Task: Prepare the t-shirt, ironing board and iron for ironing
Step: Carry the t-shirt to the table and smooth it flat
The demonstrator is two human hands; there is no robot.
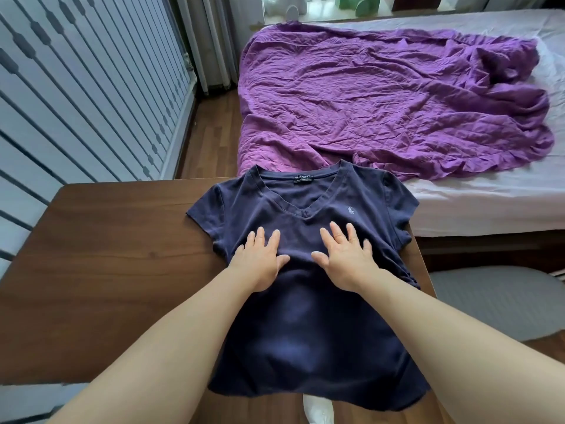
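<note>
A navy v-neck t-shirt [305,325] lies face up on a brown wooden table [101,270], collar pointing away from me, hem hanging over the near edge. My left hand [260,261] and my right hand [345,258] both rest flat on the shirt's chest with fingers spread, palms down, holding nothing. The shirt's right sleeve reaches the table's right edge and bunches there. No ironing board or iron is in view.
A bed [489,203] with a white sheet and a crumpled purple blanket [382,96] stands beyond the table. A grey slatted radiator cover [76,96] runs along the left wall. A grey cushion [495,301] sits low at the right.
</note>
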